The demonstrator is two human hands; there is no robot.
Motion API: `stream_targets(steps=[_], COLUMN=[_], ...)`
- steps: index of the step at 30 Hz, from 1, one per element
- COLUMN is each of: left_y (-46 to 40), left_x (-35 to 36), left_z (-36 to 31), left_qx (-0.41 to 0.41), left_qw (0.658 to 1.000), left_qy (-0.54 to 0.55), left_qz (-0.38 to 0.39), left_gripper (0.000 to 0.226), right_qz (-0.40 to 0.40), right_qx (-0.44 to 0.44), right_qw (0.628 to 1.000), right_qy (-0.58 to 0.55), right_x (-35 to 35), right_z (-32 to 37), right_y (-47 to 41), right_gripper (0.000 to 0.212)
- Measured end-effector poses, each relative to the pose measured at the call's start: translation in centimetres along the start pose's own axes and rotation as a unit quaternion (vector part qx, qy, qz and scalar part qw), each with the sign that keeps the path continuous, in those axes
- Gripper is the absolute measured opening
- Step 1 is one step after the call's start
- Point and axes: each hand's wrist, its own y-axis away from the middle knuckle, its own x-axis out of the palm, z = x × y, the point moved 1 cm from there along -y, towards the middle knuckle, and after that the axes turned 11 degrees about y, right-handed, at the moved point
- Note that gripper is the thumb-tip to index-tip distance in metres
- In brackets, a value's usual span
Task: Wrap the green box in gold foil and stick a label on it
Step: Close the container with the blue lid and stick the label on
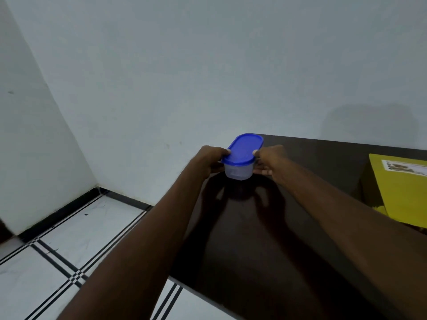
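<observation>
Gripping a clear tub [238, 172] with a blue lid [243, 149] at the far left corner of the tabletop [265, 239], my left hand [211, 159] and right hand [269, 161] each curl around 1 side of it. Well to the right, at the frame's edge, sits a yellow-gold box [403, 192] with a printed label [405, 167] on top. I judge the wrapping and labelling done, with only tidying left.
</observation>
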Motion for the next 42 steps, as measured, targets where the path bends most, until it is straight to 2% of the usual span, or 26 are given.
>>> stream_targets(steps=[4,10,14,17,20,23,25,28,32,39,42], left_y=[-0.8,-2.2,-2.3,-2.1,-0.7,1.7,3.1,4.7,8.1,15.5,18.5], left_x=[0.3,0.3,0.6,0.6,1.7,4.2,6.6,10.8,18.5,31.3,36.1], left_z=[-0.5,-0.7,-0.7,-1.4,-3.1,-4.5,-5.0,-5.0,-4.3,-2.6,-1.5], left_qx=[0.004,0.001,0.016,0.087,0.214,0.282,0.294,0.252,0.130,0.020,-0.036], left_qw=[1.000,1.000,1.000,0.992,0.958,0.938,0.939,0.961,0.973,0.926,0.904], left_qy=[0.005,-0.005,-0.014,-0.070,-0.172,-0.193,-0.178,-0.103,-0.024,-0.002,-0.008], left_qz=[-0.002,-0.010,-0.016,-0.050,-0.082,-0.057,-0.024,0.051,0.188,0.377,0.426], left_gripper=[0.018,0.019,0.023,0.033,0.031,0.027,0.026,0.031,0.038,0.055,0.068], right_qz=[0.016,0.024,0.034,0.024,-0.007,-0.068,-0.128,-0.195,-0.265,-0.418,-0.440], right_qx=[-0.005,-0.001,0.005,-0.001,-0.035,-0.082,-0.141,-0.186,-0.190,-0.143,-0.107], right_qw=[1.000,1.000,0.999,1.000,0.999,0.988,0.962,0.919,0.881,0.794,0.808], right_qy=[0.010,0.008,-0.003,-0.001,0.022,0.108,0.195,0.287,0.344,0.417,0.378], right_x=[0.2,0.7,0.0,-1.1,-3.4,-6.9,-9.9,-14.3,-21.5,-33.4,-37.2], right_z=[0.3,0.6,0.6,0.6,1.4,1.9,1.9,1.5,-0.2,-5.3,-8.8], right_y=[-0.6,-1.6,-1.4,-0.8,0.2,2.0,3.4,6.0,10.4,16.8,18.5], right_gripper=[0.028,0.027,0.042,0.052,0.048,0.044,0.045,0.051,0.056,0.077,0.092])
